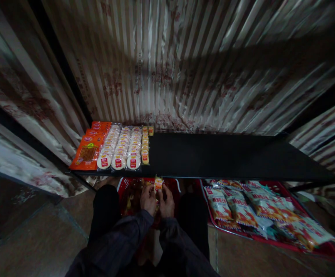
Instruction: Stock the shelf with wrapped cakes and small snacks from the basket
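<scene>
Both hands are together over a red basket (170, 184) that stands between the person's knees. Between the fingers of my left hand (148, 198) and my right hand (166, 201) is a small snack packet (158, 184), yellow with a red and white label, held upright. Both hands are closed on it. Dim yellowish packets lie inside the basket, hard to make out. Just beyond, on a black shelf (213, 154), similar small yellow packets (145, 154) form a narrow column with a couple more at the back.
Left of the yellow packets are rows of round white wrapped cakes (118, 161) and orange snack bags (88, 150). At the right, a second red basket (326, 248) holds several white and orange snack bags (239, 206). A striped curtain (161, 77) hangs behind the shelf.
</scene>
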`<act>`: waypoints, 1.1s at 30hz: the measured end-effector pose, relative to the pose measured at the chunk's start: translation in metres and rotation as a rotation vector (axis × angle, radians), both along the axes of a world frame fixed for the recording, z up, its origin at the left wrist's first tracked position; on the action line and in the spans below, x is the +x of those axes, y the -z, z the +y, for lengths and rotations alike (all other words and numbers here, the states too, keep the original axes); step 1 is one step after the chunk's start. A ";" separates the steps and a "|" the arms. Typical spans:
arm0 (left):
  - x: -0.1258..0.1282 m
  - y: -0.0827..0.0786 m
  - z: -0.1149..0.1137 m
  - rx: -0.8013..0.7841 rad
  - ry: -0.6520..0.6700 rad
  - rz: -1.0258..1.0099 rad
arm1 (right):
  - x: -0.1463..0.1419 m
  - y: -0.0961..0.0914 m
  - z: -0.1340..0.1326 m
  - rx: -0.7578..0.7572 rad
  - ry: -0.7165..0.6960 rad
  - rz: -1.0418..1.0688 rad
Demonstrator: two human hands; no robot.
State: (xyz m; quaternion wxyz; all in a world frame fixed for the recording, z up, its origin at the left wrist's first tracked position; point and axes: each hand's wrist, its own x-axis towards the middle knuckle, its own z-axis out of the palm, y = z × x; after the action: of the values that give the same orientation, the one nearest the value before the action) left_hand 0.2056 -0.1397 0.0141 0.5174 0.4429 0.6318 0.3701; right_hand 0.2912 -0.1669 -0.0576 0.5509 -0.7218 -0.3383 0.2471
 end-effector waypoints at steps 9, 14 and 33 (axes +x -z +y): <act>0.015 -0.006 0.009 0.050 0.006 -0.013 | 0.011 -0.025 0.015 0.055 0.002 0.024; 0.017 -0.008 0.011 0.056 0.020 -0.004 | 0.014 -0.026 0.019 0.092 -0.025 0.049; 0.019 -0.017 0.022 0.080 0.075 0.127 | 0.013 -0.032 0.028 0.065 -0.031 0.059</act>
State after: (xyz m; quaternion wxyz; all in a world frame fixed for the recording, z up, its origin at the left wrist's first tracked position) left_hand 0.2243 -0.1172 0.0309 0.4719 0.5090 0.6310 0.3465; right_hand 0.3040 -0.1394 -0.0254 0.5798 -0.6906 -0.3409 0.2659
